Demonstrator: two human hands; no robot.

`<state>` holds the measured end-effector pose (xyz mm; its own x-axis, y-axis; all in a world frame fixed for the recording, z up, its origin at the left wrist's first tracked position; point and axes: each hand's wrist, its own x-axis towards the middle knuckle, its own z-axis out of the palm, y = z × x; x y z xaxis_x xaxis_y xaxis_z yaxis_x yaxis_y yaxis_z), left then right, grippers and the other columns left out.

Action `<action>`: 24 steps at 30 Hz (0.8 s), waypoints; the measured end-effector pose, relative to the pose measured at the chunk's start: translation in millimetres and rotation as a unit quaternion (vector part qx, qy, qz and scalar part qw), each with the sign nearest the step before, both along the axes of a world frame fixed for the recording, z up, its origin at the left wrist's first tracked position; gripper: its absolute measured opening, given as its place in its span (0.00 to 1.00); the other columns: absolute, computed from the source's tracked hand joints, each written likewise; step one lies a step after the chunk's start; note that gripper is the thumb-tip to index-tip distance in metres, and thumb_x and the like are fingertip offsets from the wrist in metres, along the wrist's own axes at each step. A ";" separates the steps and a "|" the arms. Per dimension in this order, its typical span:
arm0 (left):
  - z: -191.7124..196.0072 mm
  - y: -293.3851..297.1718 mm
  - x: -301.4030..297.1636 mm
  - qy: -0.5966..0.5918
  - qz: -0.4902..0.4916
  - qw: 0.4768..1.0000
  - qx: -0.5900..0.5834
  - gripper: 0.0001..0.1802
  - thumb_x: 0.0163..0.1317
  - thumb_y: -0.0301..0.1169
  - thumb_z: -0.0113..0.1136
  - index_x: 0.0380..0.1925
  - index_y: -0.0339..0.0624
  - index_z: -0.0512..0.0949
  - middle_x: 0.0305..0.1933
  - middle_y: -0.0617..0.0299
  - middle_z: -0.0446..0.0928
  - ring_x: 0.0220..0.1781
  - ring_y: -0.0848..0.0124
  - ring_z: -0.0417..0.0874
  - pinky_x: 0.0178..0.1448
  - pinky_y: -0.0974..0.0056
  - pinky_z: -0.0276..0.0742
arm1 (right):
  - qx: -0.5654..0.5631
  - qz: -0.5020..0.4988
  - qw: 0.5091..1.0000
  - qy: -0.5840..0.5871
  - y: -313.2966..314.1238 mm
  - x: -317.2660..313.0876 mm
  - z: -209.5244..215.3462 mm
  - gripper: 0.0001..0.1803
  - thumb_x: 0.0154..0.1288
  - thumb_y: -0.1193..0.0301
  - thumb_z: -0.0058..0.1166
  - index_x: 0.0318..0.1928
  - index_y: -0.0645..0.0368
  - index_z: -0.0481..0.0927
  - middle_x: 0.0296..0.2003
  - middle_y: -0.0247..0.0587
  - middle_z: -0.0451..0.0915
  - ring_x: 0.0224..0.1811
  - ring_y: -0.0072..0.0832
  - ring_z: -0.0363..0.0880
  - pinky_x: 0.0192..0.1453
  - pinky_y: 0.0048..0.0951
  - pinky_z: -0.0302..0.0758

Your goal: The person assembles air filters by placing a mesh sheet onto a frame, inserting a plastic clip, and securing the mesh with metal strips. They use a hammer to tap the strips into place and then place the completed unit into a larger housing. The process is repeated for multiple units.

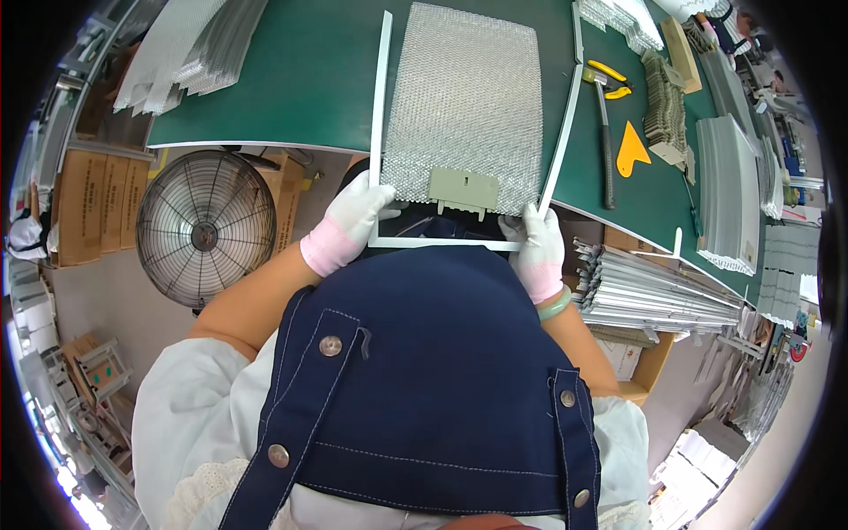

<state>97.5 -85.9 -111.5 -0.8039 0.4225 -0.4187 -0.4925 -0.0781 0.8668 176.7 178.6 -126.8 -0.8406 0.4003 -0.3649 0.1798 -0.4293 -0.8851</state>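
Observation:
A silver metal mesh panel (468,88) lies between the rails of a thin whitish frame (382,97), partly over the front edge of the green worktable. The frame's left and near rails meet in a corner; its right rail leans outward. On the mesh's near edge sits a grey-green plate with two prongs (464,189). My left hand (352,216), in a white glove with a pink cuff, closes around the left rail and the mesh's near corner. Gloved likewise, my right hand (539,243) grips the lower end of the right rail; the near right corner is partly hidden.
Right of the frame lie a hammer (607,141), yellow-handled pliers (616,78), a yellow scraper (631,150) and a row of grey-green plates (664,110). Mesh sheets (199,53) are stacked at far left. A fan (205,235) stands left; metal strips (649,287) lie below the table at right.

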 end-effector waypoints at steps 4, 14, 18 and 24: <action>-14.0 3.5 -2.5 -0.030 0.061 0.997 0.041 0.20 0.73 0.34 0.47 0.61 0.38 0.67 0.63 0.56 0.73 0.65 0.63 0.74 0.71 0.49 0.66 | -0.102 0.011 0.995 -0.012 -5.1 -7.3 12.3 0.14 0.77 0.63 0.52 0.51 0.58 0.69 0.41 0.37 0.72 0.42 0.31 0.79 0.58 0.43 0.80; -24.5 12.1 -15.8 -0.055 0.126 0.979 0.148 0.23 0.66 0.22 0.44 0.62 0.36 0.66 0.62 0.54 0.74 0.63 0.61 0.77 0.70 0.47 0.71 | -0.124 0.004 0.992 -0.037 -2.5 -13.2 17.6 0.11 0.74 0.71 0.52 0.53 0.56 0.69 0.43 0.35 0.73 0.43 0.33 0.80 0.61 0.50 0.78; -15.7 4.3 -22.2 -0.080 0.068 0.980 0.170 0.23 0.67 0.22 0.42 0.63 0.37 0.66 0.64 0.54 0.73 0.65 0.61 0.76 0.72 0.46 0.69 | -0.130 0.040 0.990 -0.024 1.1 -13.0 17.9 0.11 0.74 0.73 0.48 0.53 0.57 0.69 0.46 0.38 0.75 0.49 0.34 0.80 0.63 0.50 0.77; -2.9 16.3 -18.3 -0.071 0.111 0.982 0.137 0.20 0.72 0.28 0.46 0.62 0.40 0.68 0.62 0.56 0.74 0.63 0.62 0.77 0.69 0.47 0.72 | -0.137 0.019 0.990 -0.017 -2.9 -13.8 20.1 0.13 0.73 0.75 0.45 0.55 0.60 0.69 0.50 0.42 0.76 0.54 0.36 0.79 0.67 0.52 0.75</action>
